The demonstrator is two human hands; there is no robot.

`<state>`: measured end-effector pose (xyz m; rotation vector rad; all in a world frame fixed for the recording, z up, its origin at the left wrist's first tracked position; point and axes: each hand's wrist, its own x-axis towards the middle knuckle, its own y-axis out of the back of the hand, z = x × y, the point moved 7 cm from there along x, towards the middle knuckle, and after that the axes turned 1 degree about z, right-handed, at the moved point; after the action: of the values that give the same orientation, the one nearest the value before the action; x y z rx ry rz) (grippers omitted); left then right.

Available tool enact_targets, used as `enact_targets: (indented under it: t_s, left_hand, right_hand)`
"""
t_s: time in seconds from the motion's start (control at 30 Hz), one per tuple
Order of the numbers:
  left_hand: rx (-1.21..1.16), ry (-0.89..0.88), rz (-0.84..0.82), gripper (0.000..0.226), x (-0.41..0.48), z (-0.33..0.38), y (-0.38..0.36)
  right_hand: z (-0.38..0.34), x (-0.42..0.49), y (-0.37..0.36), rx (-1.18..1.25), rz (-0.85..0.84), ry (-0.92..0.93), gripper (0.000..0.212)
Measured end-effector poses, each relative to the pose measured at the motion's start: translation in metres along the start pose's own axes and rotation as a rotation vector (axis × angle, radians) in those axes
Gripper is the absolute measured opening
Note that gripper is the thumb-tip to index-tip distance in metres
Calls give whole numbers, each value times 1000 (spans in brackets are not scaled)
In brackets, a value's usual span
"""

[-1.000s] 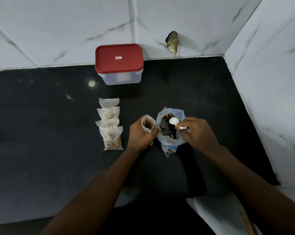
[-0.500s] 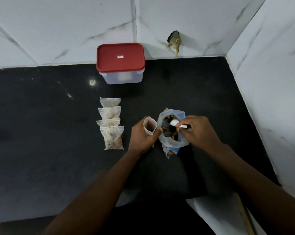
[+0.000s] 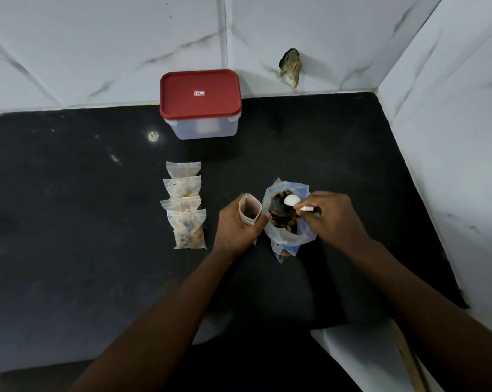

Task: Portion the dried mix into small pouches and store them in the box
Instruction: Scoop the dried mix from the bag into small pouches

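Dried mix (image 3: pixel 283 219): dark and orange pieces inside the open bag (image 3: pixel 281 240), directly below the fingers of the right hand (image 3: pixel 329 216) and just right of the left hand (image 3: pixel 236 230).
Counter (image 3: pixel 69 222): black slab carrying everything; both hands work over its middle.
Box (image 3: pixel 205 128): clear body with the red lid (image 3: pixel 200 93) fitted on; well beyond both hands, against the wall.
Bag: upright between the two hands, mouth spread open; the left thumb appears to touch its rim.
Filled pouches (image 3: pixel 186 205): four in an overlapping row, lying flat just left of the left hand.
Left hand: fingers wrapped round the open pouch (image 3: pixel 249 209), holding its mouth upward beside the bag rim.
Right hand: fingers pinched on the handle of the white spoon (image 3: pixel 291 200); the bowl sits over the mix.
Step in hand: scooping a portion for a fifth pouch. Whether the spoon is loaded cannot be told.
Next move: probably calls for a level lift, a short carry toward the left hand, and a tip into the pouch mouth without spilling. The lid must come off before storing.
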<state>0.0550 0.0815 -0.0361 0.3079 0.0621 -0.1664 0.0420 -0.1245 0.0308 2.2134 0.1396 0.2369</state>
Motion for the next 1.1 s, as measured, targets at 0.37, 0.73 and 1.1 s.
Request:
enact_targets:
  t_s: [0.37,0.73,1.1]
  left_hand:
    - [-30,25,-16,26,-3,1,0]
    - [127,1,-107,31,-24,-15,7]
    - [243,-116,-142,36,-26,-13,-9]
  right_hand:
    - [11,-5,10,148,62,-218,13]
    - [4,-7,-4,116,-56,-188,14]
    - [3,0,-7,115,-104,-151,18]
